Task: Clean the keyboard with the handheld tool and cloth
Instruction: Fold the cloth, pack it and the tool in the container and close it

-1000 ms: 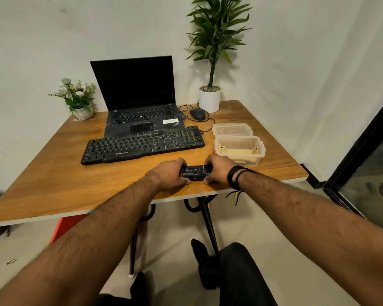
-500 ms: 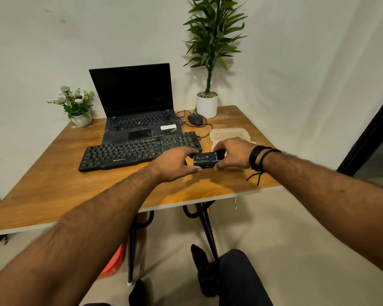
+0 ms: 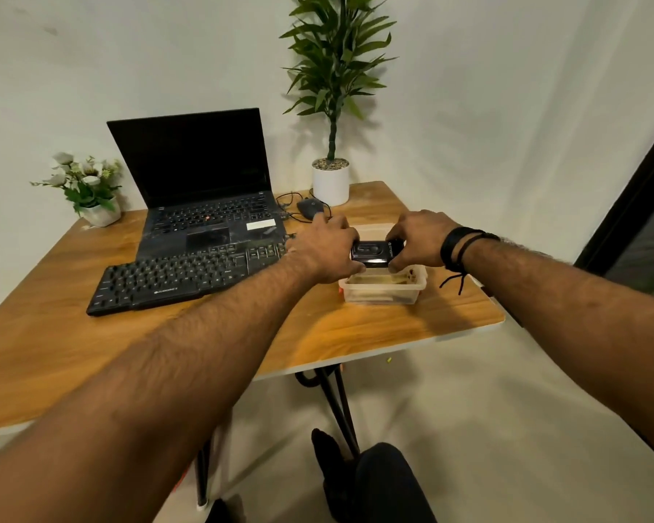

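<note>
Wooden desk [image 3: 72,334]. Far left: small flower pot [image 3: 101,213]. Black keyboard [image 3: 174,277] lies near an open laptop [image 3: 204,205]. Left hand [image 3: 323,251] and right hand [image 3: 418,239], fingers curled, grip opposite ends of a small black handheld tool [image 3: 374,252], held above a clear plastic container [image 3: 384,290]. Potted plant [image 3: 331,179] far behind.

Your left hand [image 3: 327,248] covered the keyboard's [image 3: 182,275] right end. Your right hand [image 3: 418,241] hid the tool's [image 3: 374,252] far end, its lettering unreadable.
</note>
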